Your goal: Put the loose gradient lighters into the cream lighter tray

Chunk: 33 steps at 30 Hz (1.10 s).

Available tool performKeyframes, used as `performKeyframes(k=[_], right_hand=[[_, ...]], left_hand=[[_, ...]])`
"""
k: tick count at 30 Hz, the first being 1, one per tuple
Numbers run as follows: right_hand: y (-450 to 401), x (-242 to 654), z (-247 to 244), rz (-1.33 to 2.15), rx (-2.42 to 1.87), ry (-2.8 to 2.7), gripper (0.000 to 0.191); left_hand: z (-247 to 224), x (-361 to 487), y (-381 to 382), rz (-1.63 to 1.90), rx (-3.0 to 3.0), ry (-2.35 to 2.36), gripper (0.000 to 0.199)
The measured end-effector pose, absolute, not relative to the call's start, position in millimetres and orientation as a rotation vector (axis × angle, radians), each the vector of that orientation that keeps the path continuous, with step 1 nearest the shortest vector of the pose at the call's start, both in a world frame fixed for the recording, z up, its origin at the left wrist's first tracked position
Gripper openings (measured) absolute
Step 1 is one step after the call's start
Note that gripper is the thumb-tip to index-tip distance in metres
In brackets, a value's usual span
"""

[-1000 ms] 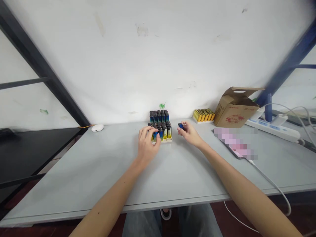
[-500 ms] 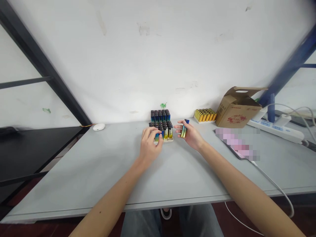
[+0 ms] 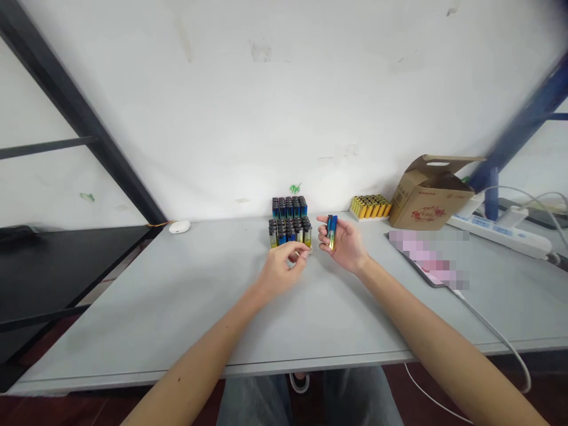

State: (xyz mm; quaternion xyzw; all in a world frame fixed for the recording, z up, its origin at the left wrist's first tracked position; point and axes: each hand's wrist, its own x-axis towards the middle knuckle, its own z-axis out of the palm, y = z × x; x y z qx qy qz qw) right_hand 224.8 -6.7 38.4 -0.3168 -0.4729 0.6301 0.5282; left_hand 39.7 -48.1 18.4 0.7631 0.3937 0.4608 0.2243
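In my right hand (image 3: 348, 245) is a shiny lighter (image 3: 332, 232), blue at the top and gold at the bottom, held upright against the fingers. A second one may sit beside it, but I cannot tell. My left hand (image 3: 284, 266) has loosely curled fingers, thumb and fingertips slightly apart, with no lighter seen in it. It hovers just in front of a pale tray (image 3: 309, 251) packed with upright lighters (image 3: 290, 228) with dark tops. The hand covers part of the tray's front edge. Behind stands another block of blue lighters (image 3: 289, 207).
Yellow lighters (image 3: 370, 206) stand in a white tray by the wall, beside an open cardboard box (image 3: 428, 201). A phone (image 3: 421, 257) with a white cable and a power strip (image 3: 501, 234) lie at the right. A white case (image 3: 179, 227) sits at the far left.
My left hand has come away from the lighter at the tray's front row and moved right and nearer to me. My right hand has turned slightly, keeping its hold.
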Motion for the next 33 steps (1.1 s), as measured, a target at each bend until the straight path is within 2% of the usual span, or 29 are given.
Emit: performKeyframes(k=[6,10,15,22,29,33], right_hand=[[-12.3,217.3,34.5,1.128,-0.784,-1.343,0.041],[-20.3,213.1,35.1,1.113,-0.744,-1.477,0.044],[-26.3,213.4,39.6,1.201,-0.765,-1.657,0.039],[-24.1,215.3,37.8,1.052,-0.739,-1.787,0.033],[-13.8,215.8,29.1,0.843,-0.810,-1.599,0.039],[-2.1,221.3,21.3,0.812,-0.954,-1.465,0.042]], left_hand=[[17.7,49.4,-51.6,0.969,1.676,1.003,0.032],[19.7,49.4,-48.5,0.900,1.458,0.836,0.041],[25.2,45.9,-46.1,0.906,1.323,0.681,0.042],[31.9,41.4,-49.4,0.854,1.215,0.766,0.037],[41.8,35.7,-50.7,0.872,1.093,0.757,0.038],[45.8,33.6,-47.0,0.881,0.971,0.709,0.048]])
